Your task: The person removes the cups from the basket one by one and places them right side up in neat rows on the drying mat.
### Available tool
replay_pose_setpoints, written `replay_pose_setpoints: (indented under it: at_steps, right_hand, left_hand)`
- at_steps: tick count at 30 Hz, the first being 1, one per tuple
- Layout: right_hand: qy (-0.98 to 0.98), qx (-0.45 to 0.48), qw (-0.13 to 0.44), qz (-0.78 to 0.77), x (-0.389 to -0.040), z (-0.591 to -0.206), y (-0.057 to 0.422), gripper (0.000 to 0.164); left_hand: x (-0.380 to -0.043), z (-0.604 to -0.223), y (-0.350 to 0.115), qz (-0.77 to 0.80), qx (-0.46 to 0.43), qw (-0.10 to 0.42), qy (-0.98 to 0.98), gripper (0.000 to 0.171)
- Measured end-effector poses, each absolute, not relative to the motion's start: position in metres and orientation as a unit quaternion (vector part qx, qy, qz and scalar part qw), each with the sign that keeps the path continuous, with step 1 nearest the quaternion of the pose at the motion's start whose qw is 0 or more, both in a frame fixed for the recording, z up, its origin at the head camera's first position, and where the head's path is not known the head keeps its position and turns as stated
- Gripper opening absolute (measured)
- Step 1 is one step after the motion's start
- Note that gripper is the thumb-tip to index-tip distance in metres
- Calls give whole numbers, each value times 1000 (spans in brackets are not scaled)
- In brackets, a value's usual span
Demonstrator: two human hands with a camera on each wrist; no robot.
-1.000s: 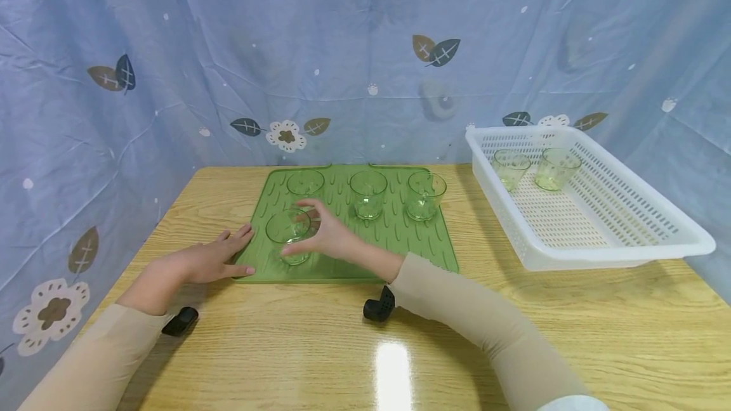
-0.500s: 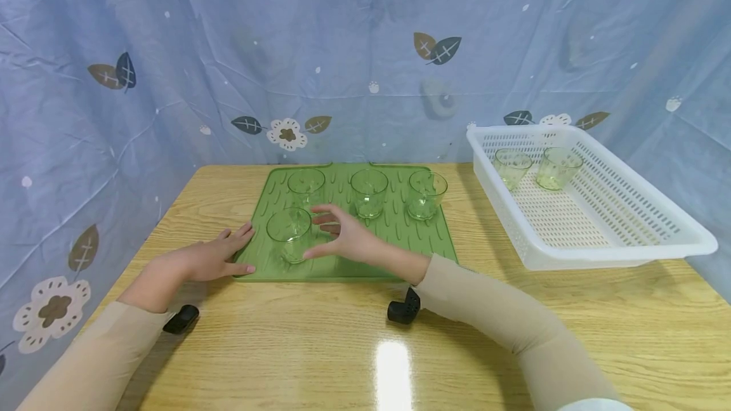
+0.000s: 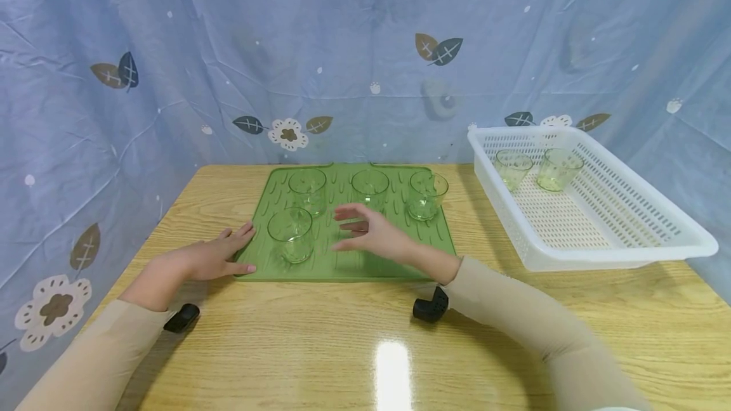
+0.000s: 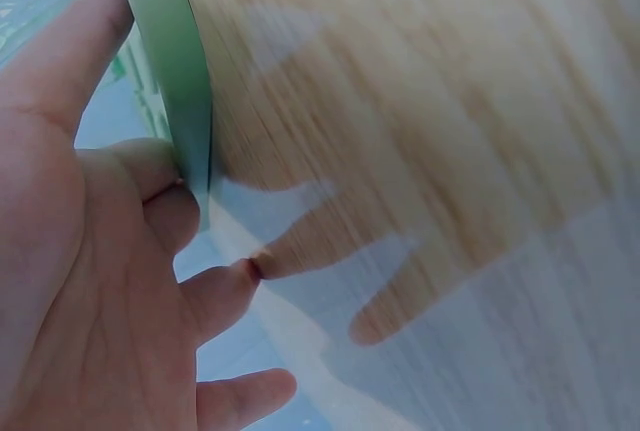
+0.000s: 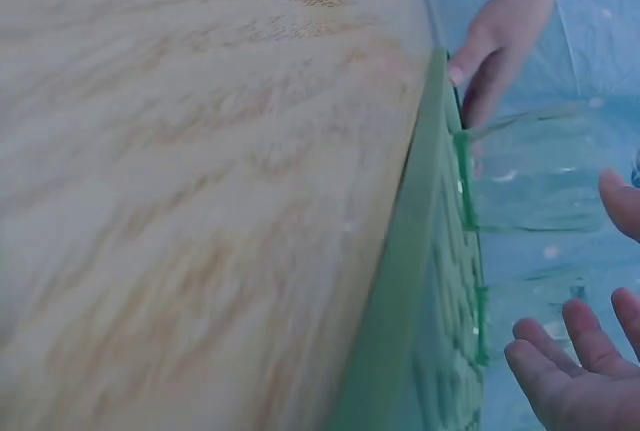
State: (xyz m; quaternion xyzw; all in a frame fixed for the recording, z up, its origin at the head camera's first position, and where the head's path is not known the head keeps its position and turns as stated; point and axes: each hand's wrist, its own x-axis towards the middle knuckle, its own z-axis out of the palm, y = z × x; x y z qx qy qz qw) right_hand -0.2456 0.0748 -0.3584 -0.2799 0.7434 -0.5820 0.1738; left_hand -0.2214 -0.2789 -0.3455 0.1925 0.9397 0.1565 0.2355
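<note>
My left hand (image 3: 214, 255) rests on the left edge of the green drying mat (image 3: 394, 265), its thumb and fingertips on the mat. Over the front part of the mat, my right hand (image 3: 379, 233) hovers with loosely bent fingers and nothing between them. To its left stands an upright clear green glass (image 3: 291, 236), apart from the fingers. Behind it is a second glass (image 3: 308, 192). Another glass (image 3: 370, 184) stands at the back middle, its base partly hidden by my right hand, and one more glass (image 3: 425, 198) stands at the back right of the mat.
A white perforated plastic basket (image 3: 617, 252) sits on the right side of the wooden table (image 3: 320, 347). Inside it, toward the back, are two more glasses, one at the left (image 3: 512, 167) and one beside it (image 3: 558, 170). A blue patterned curtain (image 3: 342, 49) hangs behind.
My right hand has let go of the front-left glass and moved right, away from it. The glass stays standing on the mat. My left hand has not moved.
</note>
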Motion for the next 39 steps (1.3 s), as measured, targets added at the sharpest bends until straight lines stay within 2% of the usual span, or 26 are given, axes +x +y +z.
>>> replay_pose_setpoints:
  at_steps: [10, 17, 28, 35, 39]
  right_hand:
    - [743, -332, 150, -561, -232, -343, 103, 69]
    - [758, -346, 107, -542, -228, -320, 126, 63]
    - [787, -336, 51, -515, -228, -282, 161, 55]
    - [830, -300, -1, -471, -232, -254, 197, 42]
    - [847, -279, -37, -451, -237, -240, 219, 41]
  left_hand:
    - [-222, -346, -279, 159, 193, 236, 939, 98]
    - [-222, -346, -278, 156, 191, 238, 940, 98]
    - [-222, -345, -280, 154, 192, 239, 939, 98]
    - [-222, -344, -279, 153, 193, 237, 940, 98]
    - [-222, -346, -280, 156, 196, 233, 940, 98]
